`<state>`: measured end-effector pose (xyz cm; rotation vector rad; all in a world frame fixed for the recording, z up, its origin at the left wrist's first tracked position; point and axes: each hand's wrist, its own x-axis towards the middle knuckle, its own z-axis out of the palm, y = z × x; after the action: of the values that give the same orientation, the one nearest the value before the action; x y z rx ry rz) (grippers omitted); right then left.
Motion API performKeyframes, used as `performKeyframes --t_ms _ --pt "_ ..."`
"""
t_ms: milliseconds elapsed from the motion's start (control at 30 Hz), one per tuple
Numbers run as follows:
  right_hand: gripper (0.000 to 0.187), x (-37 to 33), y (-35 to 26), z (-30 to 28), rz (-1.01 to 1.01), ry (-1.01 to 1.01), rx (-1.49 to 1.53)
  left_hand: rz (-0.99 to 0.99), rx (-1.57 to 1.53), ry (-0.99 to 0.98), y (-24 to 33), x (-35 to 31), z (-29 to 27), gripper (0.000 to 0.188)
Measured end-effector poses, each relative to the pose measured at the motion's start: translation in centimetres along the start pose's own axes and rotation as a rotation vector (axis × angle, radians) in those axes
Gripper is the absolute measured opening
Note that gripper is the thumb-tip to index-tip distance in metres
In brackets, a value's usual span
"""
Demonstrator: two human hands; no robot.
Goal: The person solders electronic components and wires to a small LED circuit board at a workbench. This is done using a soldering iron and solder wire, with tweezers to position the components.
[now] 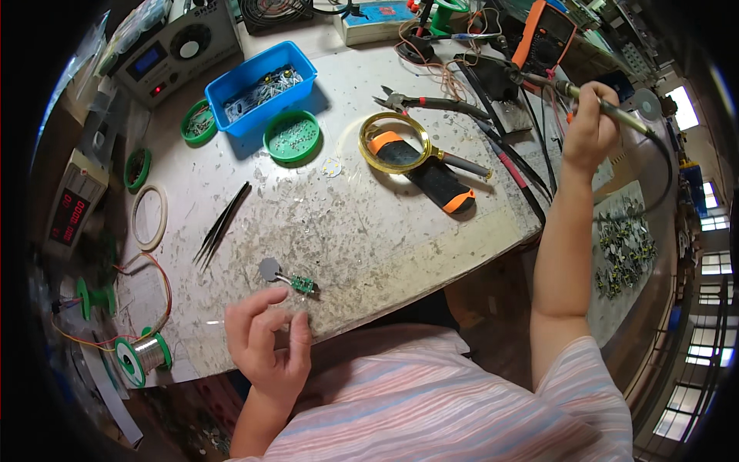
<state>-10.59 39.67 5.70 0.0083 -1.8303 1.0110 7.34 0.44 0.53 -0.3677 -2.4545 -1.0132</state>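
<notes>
My right hand (591, 132) is closed around the handle of a soldering iron (627, 119), raised at the right over the black stand (504, 104). Its cable hangs off to the right. Near the table's front edge my left hand (269, 339) has its fingers loosely bent and thumb apart, with nothing in it. Just beyond those fingertips lies a small green circuit board (302, 285). A grey disc (269, 268) is joined to it by short leads. Farther off on the left rest black tweezers (223, 225).
Solder spool (150, 353) at the left front; a blue bin (262, 88) of small metal parts and a green dish (292, 137) farther back. A magnifying glass (431, 146), pliers (431, 102) and orange multimeter (543, 38) lie right. Many small assemblies (625, 254) cover a sheet at far right.
</notes>
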Motion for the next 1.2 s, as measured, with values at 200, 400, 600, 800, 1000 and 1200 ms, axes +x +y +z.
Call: performKeyframes --t_ms 200,400,600,800,1000,1200 --pt "0.053 5.9 7.3 -0.8 0.295 -0.101 -0.366 -0.355 -0.067 0.156 -1.3 0.6 -2.8 0.004" --pt "0.03 6.1 8.2 0.2 0.314 -0.152 -0.167 -0.25 -0.049 0.202 -3.1 2.4 -1.6 0.022" --pt "0.029 7.4 8.3 2.5 0.48 -0.422 -0.175 -0.186 -0.055 -0.065 0.0 1.2 -0.7 0.036" --pt "0.027 5.8 8.3 3.0 0.634 -0.48 -0.056 -0.048 0.201 -0.273 1.2 2.9 -0.1 0.048" --pt "0.028 5.9 7.6 2.0 0.621 -0.352 0.022 -0.106 0.272 -0.314 1.5 3.3 0.1 0.038" --pt "0.025 4.0 5.0 -1.4 0.364 -0.098 0.093 -0.221 0.098 -0.236 0.4 2.5 0.2 0.023"
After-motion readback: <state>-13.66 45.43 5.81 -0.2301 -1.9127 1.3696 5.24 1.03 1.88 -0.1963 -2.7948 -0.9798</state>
